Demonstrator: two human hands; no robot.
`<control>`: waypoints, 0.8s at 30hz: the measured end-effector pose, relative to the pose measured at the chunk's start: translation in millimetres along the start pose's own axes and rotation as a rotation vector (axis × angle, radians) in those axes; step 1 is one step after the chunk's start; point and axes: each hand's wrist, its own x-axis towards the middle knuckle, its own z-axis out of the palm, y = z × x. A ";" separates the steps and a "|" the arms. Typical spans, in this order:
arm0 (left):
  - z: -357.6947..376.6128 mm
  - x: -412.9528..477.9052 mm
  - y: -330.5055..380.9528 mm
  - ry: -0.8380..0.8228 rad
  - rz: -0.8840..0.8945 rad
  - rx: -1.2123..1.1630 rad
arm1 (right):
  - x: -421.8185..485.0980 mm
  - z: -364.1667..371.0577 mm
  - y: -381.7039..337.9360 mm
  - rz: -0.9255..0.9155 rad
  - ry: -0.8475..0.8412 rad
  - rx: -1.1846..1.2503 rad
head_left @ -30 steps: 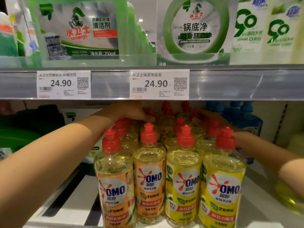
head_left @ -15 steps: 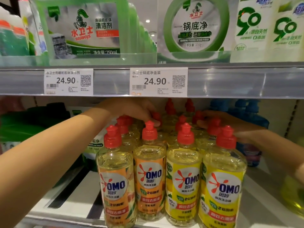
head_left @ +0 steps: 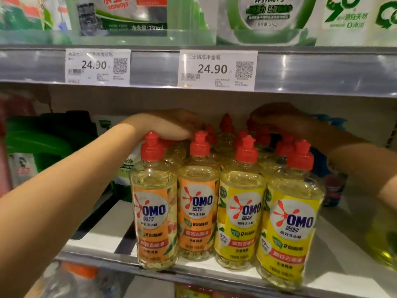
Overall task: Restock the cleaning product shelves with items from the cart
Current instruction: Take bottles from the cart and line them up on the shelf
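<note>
While both arms are reaching deep under the upper shelf edge (head_left: 322, 69), the person is working over a block of dish-soap bottles standing on the lower shelf (head_left: 103, 239). The left hand (head_left: 169, 127) is lying palm-down with fingers loosely curled over the red caps in the second row, at about ten o'clock from the front orange bottle (head_left: 154, 211); it is resting on them rather than closing round any one. The right hand (head_left: 277, 119) is sitting in shadow at about one o'clock from the front yellow bottle (head_left: 290, 229), and whether it is gripping a cap or only touching it cannot be told from this view.

The main risk is lying at the front row. The front orange bottle and the front yellow bottle are standing right at the shelf lip, the yellow one seemingly overhanging slightly. If the hands are pulling the rear bottles forward, they are likely pushing these off the edge. The bottles are tall, narrow and packed touching, so one tipped bottle is probably toppling its neighbours. The left forearm is also passing just beside the green jug (head_left: 43, 143) at nine o'clock and could be nudging it. No cart is showing.
</note>
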 end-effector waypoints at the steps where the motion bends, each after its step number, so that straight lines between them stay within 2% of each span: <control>1: -0.9 -0.1 1.4 0.005 -0.001 0.003 | 6.9 3.2 -2.0 0.011 -0.026 -0.076; 3: -1.0 -1.8 0.1 0.031 0.004 0.033 | 15.8 11.0 -8.6 0.045 -0.106 -0.178; 8: 0.1 -19.2 12.2 -0.006 0.091 -0.126 | 28.1 20.7 -17.9 0.120 -0.319 -0.246; 11: -0.5 -17.4 10.4 0.027 0.132 -0.137 | 41.7 24.9 -18.5 0.136 -0.341 -0.212; 13: -0.5 -17.1 11.1 0.052 0.154 -0.137 | 49.6 32.3 -15.0 0.096 -0.388 -0.311; 17: -1.0 -15.5 9.5 0.051 0.150 -0.144 | 60.6 41.6 -10.4 0.004 -0.334 -0.465; 24: -0.9 -11.6 6.2 0.032 0.127 -0.149 | 54.3 33.7 -13.7 0.022 -0.442 -0.392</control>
